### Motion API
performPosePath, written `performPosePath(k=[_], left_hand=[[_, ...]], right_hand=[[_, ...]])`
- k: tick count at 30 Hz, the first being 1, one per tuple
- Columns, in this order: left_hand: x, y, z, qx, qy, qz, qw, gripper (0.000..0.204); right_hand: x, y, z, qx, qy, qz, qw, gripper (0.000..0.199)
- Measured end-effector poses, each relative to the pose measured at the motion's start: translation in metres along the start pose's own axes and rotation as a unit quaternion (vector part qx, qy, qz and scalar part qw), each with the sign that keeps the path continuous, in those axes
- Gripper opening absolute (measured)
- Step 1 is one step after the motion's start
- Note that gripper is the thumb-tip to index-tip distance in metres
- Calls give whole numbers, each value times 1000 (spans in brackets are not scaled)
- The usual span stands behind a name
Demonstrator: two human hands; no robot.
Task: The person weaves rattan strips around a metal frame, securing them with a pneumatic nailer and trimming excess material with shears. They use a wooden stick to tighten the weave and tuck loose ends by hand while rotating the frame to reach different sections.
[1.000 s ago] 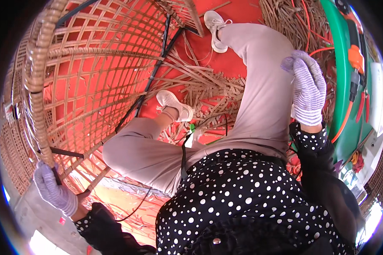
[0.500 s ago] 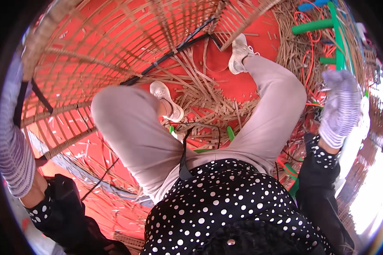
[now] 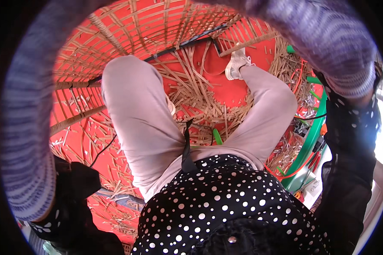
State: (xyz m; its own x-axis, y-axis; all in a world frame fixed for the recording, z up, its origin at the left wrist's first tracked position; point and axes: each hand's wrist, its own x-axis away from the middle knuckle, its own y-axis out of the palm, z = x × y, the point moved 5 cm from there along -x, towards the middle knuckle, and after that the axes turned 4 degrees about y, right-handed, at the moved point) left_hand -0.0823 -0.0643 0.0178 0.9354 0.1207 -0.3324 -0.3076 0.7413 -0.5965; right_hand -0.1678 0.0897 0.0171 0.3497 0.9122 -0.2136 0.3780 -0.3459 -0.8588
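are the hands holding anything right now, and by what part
It cannot be told. The left hand and right hand, both in striped gloves, are raised close to the camera and blurred, with fingertips out of frame. No held thing shows.

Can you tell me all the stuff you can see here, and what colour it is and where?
woven cane frame: one, tan, top and left, over the mat
red mat: one, red, on the floor under everything
loose cane strips: many, tan, piled between the legs
green hoop: one, green, right side
orange cord: one, orange, lower right by the hoop
white shoe: one, white, top middle
trousers: one pair, pale pinkish beige, middle
dotted top: one, black with white dots, bottom
left hand: one, purple striped glove, raised close at left edge
right hand: one, purple striped glove, raised at top right
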Motion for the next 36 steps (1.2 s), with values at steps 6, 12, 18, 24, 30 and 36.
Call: performPosePath(k=[6, 12, 18, 24, 30, 36], left_hand=[[6, -8, -3, 14, -9, -16, 1000, 15], [-2, -12, -9, 101, -51, -126, 986, 10], [5, -9, -10, 214, -128, -196, 948, 25], [15, -5, -14, 290, -146, -240, 915, 28], [16, 0, -6, 212, -129, -242, 938, 22], [14, 6, -6, 123, -147, -259, 947, 19]], right_hand=[[-27, 8, 4, -130, 138, -85, 978, 35], [-32, 2, -18, 39, -62, -21, 997, 48], [-8, 5, -30, 91, -62, 37, 993, 53], [5, 12, -34, 120, -62, 67, 989, 56], [15, 14, -38, 131, -60, 89, 985, 57], [22, 15, -44, 126, -52, 101, 985, 56]])
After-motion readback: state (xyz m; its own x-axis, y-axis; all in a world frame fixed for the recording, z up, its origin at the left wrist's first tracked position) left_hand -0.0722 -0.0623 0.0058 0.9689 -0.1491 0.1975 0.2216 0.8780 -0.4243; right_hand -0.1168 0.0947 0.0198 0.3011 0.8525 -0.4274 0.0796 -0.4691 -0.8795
